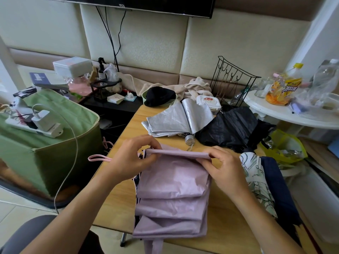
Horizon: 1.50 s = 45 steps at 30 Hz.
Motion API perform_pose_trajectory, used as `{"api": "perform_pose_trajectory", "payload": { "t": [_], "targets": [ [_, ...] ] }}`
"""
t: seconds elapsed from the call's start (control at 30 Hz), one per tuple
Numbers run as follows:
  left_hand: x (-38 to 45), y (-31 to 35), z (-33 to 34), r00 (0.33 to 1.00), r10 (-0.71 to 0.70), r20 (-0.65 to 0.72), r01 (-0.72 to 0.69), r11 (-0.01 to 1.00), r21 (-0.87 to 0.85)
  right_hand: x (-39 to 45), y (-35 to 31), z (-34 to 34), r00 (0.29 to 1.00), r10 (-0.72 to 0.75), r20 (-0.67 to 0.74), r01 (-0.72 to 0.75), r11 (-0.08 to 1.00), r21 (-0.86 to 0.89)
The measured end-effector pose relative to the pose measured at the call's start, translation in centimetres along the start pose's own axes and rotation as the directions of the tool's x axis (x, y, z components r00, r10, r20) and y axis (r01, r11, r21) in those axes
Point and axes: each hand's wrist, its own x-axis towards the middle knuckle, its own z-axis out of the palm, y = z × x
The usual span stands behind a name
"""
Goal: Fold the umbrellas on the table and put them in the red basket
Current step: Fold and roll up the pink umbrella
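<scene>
Lilac umbrella [172,189] lies on tabletop [126,143] in front of person, canopy panels stacked in flat pleats. L hand [128,158] and R hand [225,165] both pinch the top fold edge, fingers curled on the fabric. Silver umbrella [176,120], black umbrella [231,129], patterned umbrella [256,180] wait unfolded nearby. Red basket not in view. Risks: slick fabric, pleats may slide apart if either pinch loosens; uneven pull w/ one hand would skew the fold; pink wrist strap [100,158] hangs off tabletop edge, may snag
</scene>
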Motion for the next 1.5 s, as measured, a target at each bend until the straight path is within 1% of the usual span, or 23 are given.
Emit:
{"api": "perform_pose_trajectory", "payload": {
  "t": [0.07, 0.17, 0.3, 0.37, 0.43, 0.5, 0.57, 0.63, 0.67, 0.73, 0.8, 0.9, 0.97, 1.0, 1.07, 1.1, 1.13, 1.2, 1.27, 1.33, 1.4, 1.47, 1.5],
  "targets": [
    [0.0, 0.0, -0.1, 1.0, 0.006, -0.011, -0.006, 1.0, -0.009, 0.0, -0.5, -0.2, 1.0, -0.007, 0.006, 0.007, 1.0, 0.019],
    [0.0, 0.0, -0.3, 1.0, 0.01, -0.019, -0.01, 0.999, -0.035, 0.2, -0.5, -0.5, 0.997, -0.069, 0.02, 0.069, 0.997, 0.022],
    [0.0, 0.0, -0.6, 0.998, 0.025, 0.051, -0.023, 0.999, -0.024, 0.0, -0.5, -0.9, 0.988, -0.113, 0.106, 0.107, 0.992, 0.059],
    [0.0, 0.0, -0.9, 0.986, 0.034, 0.161, -0.031, 0.999, -0.022, -0.2, -0.5, -1.3, 0.975, -0.117, 0.19, 0.101, 0.991, 0.091],
    [-0.1, -0.1, -1.1, 0.961, 0.028, 0.276, -0.023, 1.0, -0.021, -0.5, -0.5, -1.7, 0.941, -0.11, 0.32, 0.075, 0.99, 0.12],
    [-0.1, -0.3, -0.8, 0.959, -0.019, 0.284, 0.024, 1.0, -0.013, -0.7, -0.4, -1.9, 0.892, -0.09, 0.443, 0.055, 0.994, 0.091],
    [0.1, -0.5, 0.3, 0.985, -0.017, 0.171, -0.006, 0.991, 0.136, -0.8, -0.6, -2.0, 0.843, -0.047, 0.535, 0.038, 0.999, 0.028],
    [0.3, -0.4, 1.6, 0.994, 0.083, 0.065, -0.1, 0.934, 0.343, -0.7, -1.0, -2.1, 0.809, -0.022, 0.588, 0.05, 0.998, -0.031],
    [0.4, -0.4, 2.2, 0.99, 0.127, 0.069, -0.143, 0.911, 0.386, -0.6, -1.3, -2.1, 0.791, -0.012, 0.612, 0.061, 0.996, -0.059],
    [0.3, -0.9, 3.1, 0.971, 0.166, 0.169, -0.224, 0.881, 0.416, -0.4, -1.7, -1.9, 0.761, 0.014, 0.649, 0.061, 0.994, -0.093],
    [-0.3, -1.5, 3.9, 0.951, 0.141, 0.275, -0.253, 0.866, 0.431, -0.1, -1.9, -1.9, 0.747, 0.062, 0.662, 0.021, 0.993, -0.117],
    [-1.4, -2.5, 4.9, 0.922, 0.058, 0.383, -0.243, 0.856, 0.456, 0.7, -2.4, -2.0, 0.751, 0.148, 0.644, -0.07, 0.987, -0.144],
    [-1.6, -3.0, 5.2, 0.905, 0.003, 0.426, -0.234, 0.839, 0.492, 1.2, -2.7, -1.3, 0.789, 0.203, 0.58, -0.136, 0.978, -0.158],
    [-1.6, -3.1, 5.3, 0.901, -0.022, 0.432, -0.224, 0.831, 0.509, 1.5, -2.9, -0.8, 0.826, 0.216, 0.52, -0.162, 0.976, -0.149],
    [-1.6, -3.0, 5.8, 0.918, -0.033, 0.394, -0.196, 0.828, 0.526, 1.9, -3.0, 0.5, 0.893, 0.206, 0.401, -0.153, 0.975, -0.159],
    [-1.6, -2.9, 6.0, 0.929, -0.028, 0.369, -0.186, 0.828, 0.53, 2.2, -3.0, 1.1, 0.895, 0.215, 0.392, -0.15, 0.97, -0.19],
    [-1.7, -3.0, 6.2, 0.935, -0.021, 0.353, -0.184, 0.823, 0.537, 2.4, -2.8, 1.7, 0.865, 0.251, 0.434, -0.166, 0.96, -0.223],
    [-1.9, -3.0, 6.6, 0.944, 0.006, 0.328, -0.198, 0.808, 0.555, 2.8, -2.6, 2.9, 0.753, 0.352, 0.556, -0.2, 0.927, -0.317],
    [-1.7, -2.9, 6.4, 0.942, -0.009, 0.336, -0.185, 0.822, 0.538, 3.0, -2.2, 4.2, 0.664, 0.398, 0.633, -0.148, 0.9, -0.41],
    [-1.0, -2.4, 5.4, 0.923, -0.083, 0.375, -0.097, 0.894, 0.438, 3.3, -2.0, 4.7, 0.632, 0.414, 0.656, -0.13, 0.89, -0.436],
    [-0.1, -2.2, 3.8, 0.916, -0.15, 0.372, 0.027, 0.949, 0.314, 3.7, -1.8, 4.6, 0.617, 0.403, 0.676, -0.111, 0.895, -0.432],
    [0.5, -2.8, 1.6, 0.902, -0.227, 0.366, 0.09, 0.93, 0.355, 4.0, -2.0, 4.3, 0.595, 0.384, 0.706, -0.091, 0.905, -0.416],
    [0.6, -3.5, 0.5, 0.874, -0.285, 0.394, 0.107, 0.903, 0.417, 4.1, -2.1, 4.3, 0.582, 0.377, 0.72, -0.08, 0.908, -0.411]
  ]
}}
